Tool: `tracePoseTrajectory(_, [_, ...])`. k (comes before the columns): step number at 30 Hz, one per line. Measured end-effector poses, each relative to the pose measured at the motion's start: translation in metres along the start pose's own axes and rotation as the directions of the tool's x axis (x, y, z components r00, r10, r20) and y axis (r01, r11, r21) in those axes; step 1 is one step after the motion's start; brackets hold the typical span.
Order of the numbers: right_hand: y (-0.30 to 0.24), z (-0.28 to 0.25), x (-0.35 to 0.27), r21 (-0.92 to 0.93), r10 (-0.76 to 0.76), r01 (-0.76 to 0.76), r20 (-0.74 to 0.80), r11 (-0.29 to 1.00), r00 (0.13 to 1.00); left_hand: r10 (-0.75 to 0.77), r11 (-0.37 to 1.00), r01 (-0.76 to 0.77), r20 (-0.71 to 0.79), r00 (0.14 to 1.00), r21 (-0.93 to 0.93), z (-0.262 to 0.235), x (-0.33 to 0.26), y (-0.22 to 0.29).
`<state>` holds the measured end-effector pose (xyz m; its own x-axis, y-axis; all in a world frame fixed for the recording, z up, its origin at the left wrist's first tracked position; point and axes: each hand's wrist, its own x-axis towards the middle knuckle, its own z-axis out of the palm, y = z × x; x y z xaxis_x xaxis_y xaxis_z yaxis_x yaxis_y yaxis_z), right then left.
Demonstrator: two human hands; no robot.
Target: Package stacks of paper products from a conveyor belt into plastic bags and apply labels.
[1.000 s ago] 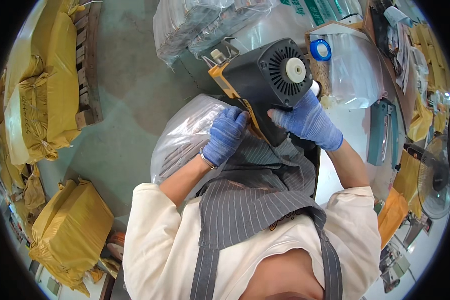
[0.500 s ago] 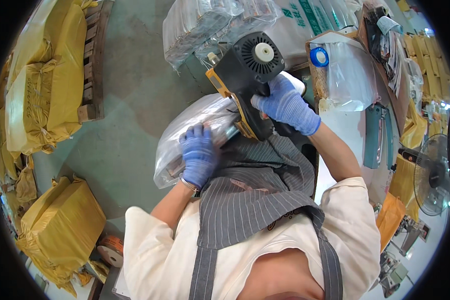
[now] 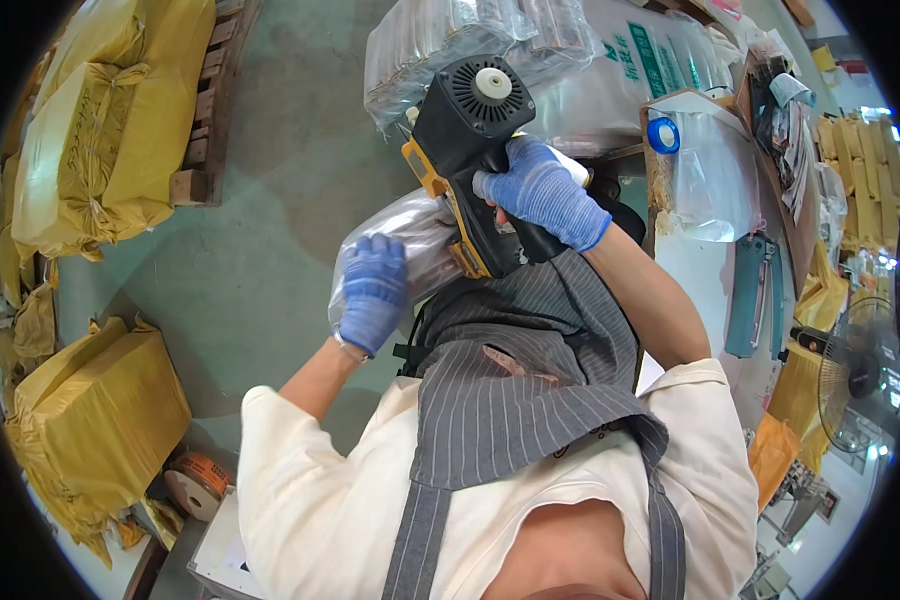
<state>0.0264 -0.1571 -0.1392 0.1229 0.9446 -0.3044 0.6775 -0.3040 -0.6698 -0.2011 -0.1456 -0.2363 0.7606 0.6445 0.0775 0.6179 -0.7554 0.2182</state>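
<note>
My right hand [image 3: 542, 190], in a blue glove, grips the handle of a black and yellow handheld machine [image 3: 470, 140] with a round vented end, held over a clear plastic bag [image 3: 410, 245]. In a matching blue glove, my left hand [image 3: 372, 292] grasps that bag at its lower left edge, pressing it against my striped apron. The machine's lower end lies across the bag's top.
Yellow wrapped bundles [image 3: 100, 120] lie on a wooden pallet at the left, another yellow bundle [image 3: 95, 420] lower left beside a tape roll [image 3: 198, 485]. Clear bagged goods [image 3: 530, 40] are stacked ahead. A table at right holds a blue-capped plastic bag [image 3: 705, 175] and a teal tool [image 3: 755, 295]; a fan [image 3: 855, 380] stands right.
The machine has swung left and up over the bag. My left hand slid down from the machine's base to the bag's lower left edge.
</note>
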Motion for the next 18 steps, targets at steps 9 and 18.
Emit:
tracePoseTrajectory(9, [-0.047,0.021,0.005,0.392,0.284,-0.327,0.165,0.86,0.944,0.047,0.999,-0.048,0.177,0.983,0.001,-0.017,-0.029,-0.044])
tracePoseTrajectory(18, [-0.081,0.053,0.003,0.398,0.245,-0.293,0.168,0.869,0.955,0.061,0.989,-0.071,-0.081,0.995,-0.13,-0.021,-0.071,-0.081])
